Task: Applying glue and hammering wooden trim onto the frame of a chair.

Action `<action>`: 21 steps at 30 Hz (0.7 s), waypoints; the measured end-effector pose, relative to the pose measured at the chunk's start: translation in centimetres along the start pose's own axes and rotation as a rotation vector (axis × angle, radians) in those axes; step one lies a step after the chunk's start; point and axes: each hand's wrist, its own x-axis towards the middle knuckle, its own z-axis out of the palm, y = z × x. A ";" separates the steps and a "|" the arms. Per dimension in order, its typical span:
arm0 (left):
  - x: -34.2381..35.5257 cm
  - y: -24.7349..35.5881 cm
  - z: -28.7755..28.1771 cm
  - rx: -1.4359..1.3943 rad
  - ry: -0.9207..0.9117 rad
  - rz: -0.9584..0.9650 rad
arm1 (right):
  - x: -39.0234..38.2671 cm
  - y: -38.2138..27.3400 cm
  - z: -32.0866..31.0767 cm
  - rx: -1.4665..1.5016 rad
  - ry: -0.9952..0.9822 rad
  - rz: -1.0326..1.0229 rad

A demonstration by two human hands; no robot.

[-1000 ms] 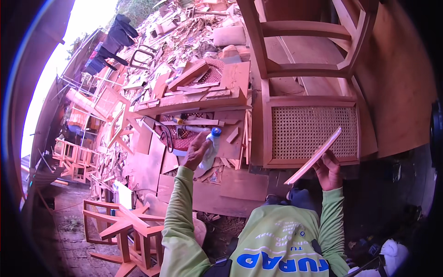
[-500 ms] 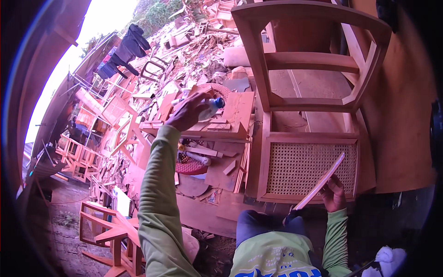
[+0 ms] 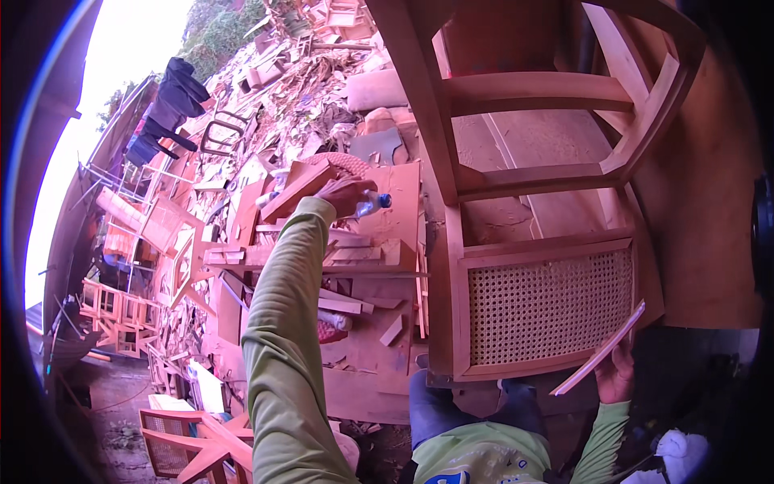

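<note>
At the far left we see stacked chair frames (image 3: pixel 121 310), then dark clothes (image 3: pixel 179 97) hung up, and below them an upturned chair (image 3: pixel 197 444). Further right, our left arm stretches out over offcuts, and a thick wood block (image 3: pixel 297 189) lies just beside our left hand (image 3: pixel 343 194). Its grip looks closed around a clear bottle (image 3: pixel 369 203), tilted over with the blue cap pointing right; we cannot tell whether the bottle touches anything beneath. It is above the cluttered table (image 3: pixel 401 194). Next comes the caned chair (image 3: pixel 548 306), its woven seat toward us. Across the seat's near right corner runs a thin wooden strip (image 3: pixel 601 351), pinched in our right hand (image 3: pixel 617 375); whether it touches the seat we cannot tell.

We judge the step in hand to be placing the bottle among the offcuts. That calls for a level spot, then loosened left fingers, while the right holds the strip lightly, clear of the cane.
</note>
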 end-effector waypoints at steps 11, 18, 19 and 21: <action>-1.6 4.3 -3.4 0.567 0.140 0.173 | -0.2 -3.1 1.2 -0.204 0.182 -0.090; -6.5 28.6 -4.5 -0.204 0.569 0.111 | 3.2 -10.0 1.1 -0.974 0.206 -0.331; -5.4 31.7 -1.7 -0.166 0.577 0.150 | 3.0 -10.5 1.2 -1.082 0.262 -0.345; -3.7 37.0 2.8 -0.036 0.568 0.245 | 4.3 -10.1 -0.1 -1.324 0.207 -0.464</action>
